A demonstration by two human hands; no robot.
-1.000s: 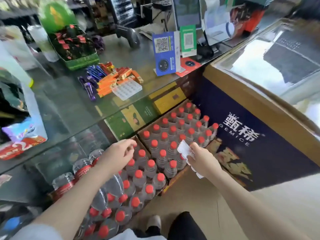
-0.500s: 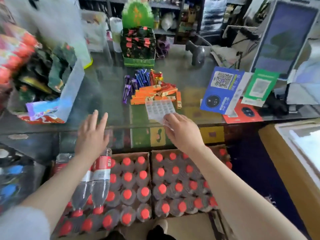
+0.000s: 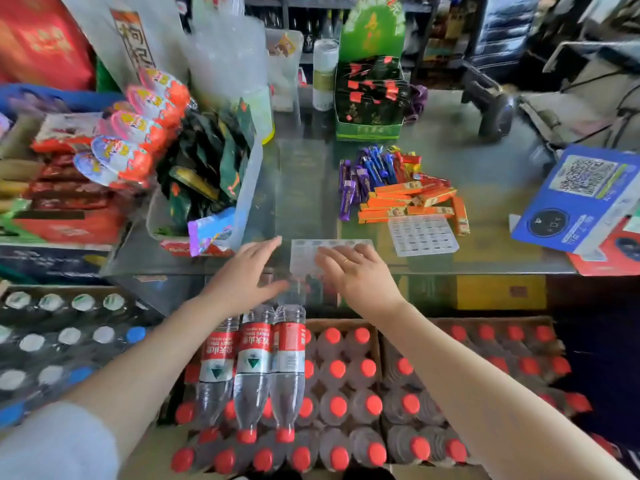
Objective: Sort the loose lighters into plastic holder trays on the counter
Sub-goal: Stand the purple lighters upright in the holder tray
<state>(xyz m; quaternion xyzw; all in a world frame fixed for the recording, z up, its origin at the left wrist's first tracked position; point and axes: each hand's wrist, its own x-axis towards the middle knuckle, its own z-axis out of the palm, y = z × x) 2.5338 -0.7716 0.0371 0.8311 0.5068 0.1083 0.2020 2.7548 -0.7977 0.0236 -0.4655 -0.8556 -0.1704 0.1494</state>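
A heap of loose lighters (image 3: 398, 188), orange, purple, blue and red, lies on the glass counter (image 3: 304, 188). In front of the heap sits a clear plastic holder tray (image 3: 422, 235) with empty cells. A second clear holder tray (image 3: 304, 254) lies flat near the counter's front edge. My right hand (image 3: 356, 271) rests on that tray's right side with fingers spread over it. My left hand (image 3: 249, 275) hovers just left of the tray, fingers apart, holding nothing.
A clear bin of snack packets (image 3: 207, 174) stands at left. A green display box (image 3: 369, 98) is at the back, a barcode scanner (image 3: 491, 109) at back right, a blue QR-code sign (image 3: 581, 199) at right. Crates of red-capped bottles (image 3: 339, 403) sit below the counter.
My right hand brought the clear tray up from beside the bottle crates and laid it flat on the counter's front edge. My left hand moved up beside it. The view turned toward the counter.
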